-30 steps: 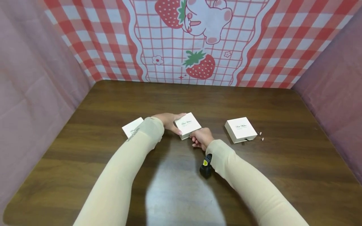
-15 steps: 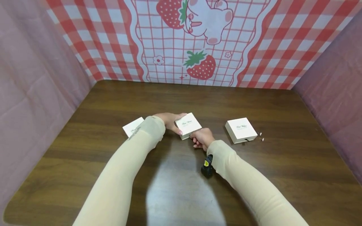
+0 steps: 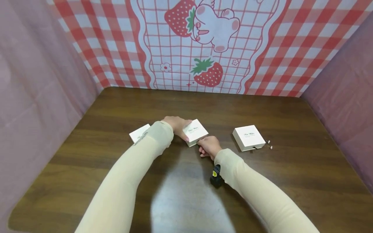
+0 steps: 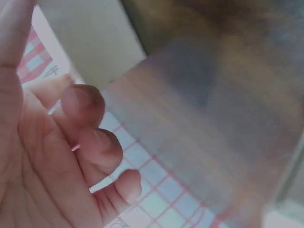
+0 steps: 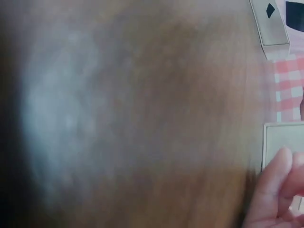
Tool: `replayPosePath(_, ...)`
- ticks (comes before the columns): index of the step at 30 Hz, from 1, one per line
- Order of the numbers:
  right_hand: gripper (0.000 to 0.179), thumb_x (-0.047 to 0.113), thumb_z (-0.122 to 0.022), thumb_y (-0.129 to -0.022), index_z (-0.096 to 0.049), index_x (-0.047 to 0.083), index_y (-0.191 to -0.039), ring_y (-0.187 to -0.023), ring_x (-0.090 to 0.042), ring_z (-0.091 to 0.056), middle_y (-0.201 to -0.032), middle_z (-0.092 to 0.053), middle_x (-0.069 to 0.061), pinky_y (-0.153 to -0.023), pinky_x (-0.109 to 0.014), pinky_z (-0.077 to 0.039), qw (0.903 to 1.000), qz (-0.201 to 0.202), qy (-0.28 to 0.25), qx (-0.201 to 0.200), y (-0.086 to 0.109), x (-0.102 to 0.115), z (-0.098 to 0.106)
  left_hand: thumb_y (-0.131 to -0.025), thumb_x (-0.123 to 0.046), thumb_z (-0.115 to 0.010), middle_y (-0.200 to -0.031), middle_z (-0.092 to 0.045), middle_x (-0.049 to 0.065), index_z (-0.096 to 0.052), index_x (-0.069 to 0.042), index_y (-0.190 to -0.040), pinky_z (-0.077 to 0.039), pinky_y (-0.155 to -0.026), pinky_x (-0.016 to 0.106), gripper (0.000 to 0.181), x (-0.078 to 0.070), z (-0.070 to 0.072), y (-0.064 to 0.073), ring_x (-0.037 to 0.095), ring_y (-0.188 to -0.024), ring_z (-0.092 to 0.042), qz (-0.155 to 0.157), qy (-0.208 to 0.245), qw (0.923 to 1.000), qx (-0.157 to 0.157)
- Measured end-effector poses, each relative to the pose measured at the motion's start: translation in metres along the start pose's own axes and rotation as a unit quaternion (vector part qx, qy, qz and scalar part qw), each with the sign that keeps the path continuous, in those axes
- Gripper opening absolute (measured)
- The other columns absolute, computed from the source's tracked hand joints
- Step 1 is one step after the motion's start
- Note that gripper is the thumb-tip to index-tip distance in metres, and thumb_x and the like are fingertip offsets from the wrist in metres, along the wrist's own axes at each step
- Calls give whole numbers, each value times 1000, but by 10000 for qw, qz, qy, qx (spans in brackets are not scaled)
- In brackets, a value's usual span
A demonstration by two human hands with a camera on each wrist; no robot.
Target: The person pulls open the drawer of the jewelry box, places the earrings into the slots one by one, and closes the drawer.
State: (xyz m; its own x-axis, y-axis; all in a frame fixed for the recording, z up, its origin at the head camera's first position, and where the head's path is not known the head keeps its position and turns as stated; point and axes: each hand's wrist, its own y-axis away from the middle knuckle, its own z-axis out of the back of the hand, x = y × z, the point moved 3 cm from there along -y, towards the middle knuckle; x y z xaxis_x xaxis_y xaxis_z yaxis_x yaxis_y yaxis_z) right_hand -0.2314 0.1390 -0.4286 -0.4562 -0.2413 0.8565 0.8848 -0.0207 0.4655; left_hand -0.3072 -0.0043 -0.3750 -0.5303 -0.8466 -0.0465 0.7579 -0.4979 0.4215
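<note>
A small white gift box (image 3: 194, 130) with printed lettering on its lid rests mid-table. My left hand (image 3: 177, 125) grips its left side, thumb at the near corner and a finger at the far one. In the left wrist view, a pale box side (image 4: 95, 40) rises beyond the left hand's curled fingers (image 4: 99, 147). My right hand (image 3: 210, 146) is at the box's near face, fingers curled. In the right wrist view its thumb (image 5: 273, 183) and forefinger come together in a pinch at the front of the box (image 5: 282, 135); whatever lies between them is hidden.
To the right stands a similar white box (image 3: 249, 137) with a dark tab at its front, beside two small white-tipped items (image 3: 270, 145). Another white box (image 3: 139, 133) lies left, partly behind the left sleeve. A checked strawberry cloth (image 3: 204, 48) hangs behind the wooden table (image 3: 131, 100).
The whole head view has shifted slightly downward in the picture. Both hands keep nearly the same hold on the middle box, and the boxes stay in place.
</note>
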Motion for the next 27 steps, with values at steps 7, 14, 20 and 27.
replayPosePath(7,16,11,-52,-93,-59,-4,-93,-44,-5,-44,-55,-50,-1,-45,-20,-45,9871,209,1258,964,9,5,20,-82,-59,-65,-143,-48,2,-41,-28,-147,-43,-93,46,75,-8,11,3,23,-125,-48,-57,28,10000,-66)
replayPosePath(14,25,14,-57,-89,-67,-5,-101,-70,-16,-58,-82,-66,-8,-65,-32,-49,8920,2326,3762,937,27,19,58,-91,-46,-62,-131,-57,9,-51,-17,-140,-42,-95,36,58,-31,20,7,21,-114,-53,-1218,567,9899,-445)
replayPosePath(20,18,9,-63,-87,-68,-3,-99,-80,-23,-63,-89,-67,-11,-74,-41,-51,7884,3775,4829,512,52,22,91,-92,-39,-61,-130,-58,8,-49,-16,-141,-44,-91,35,55,-53,25,10,19,-109,-54,-1723,737,9802,-643)
replayPosePath(27,16,9,-64,-86,-70,-1,-98,-77,-19,-61,-85,-65,-4,-70,-40,-50,7731,3784,5089,119,68,17,132,-94,-38,-61,-126,-61,10,-48,-15,-142,-43,-95,36,55,-70,32,3,17,-112,-56,-1890,1570,9652,-897)
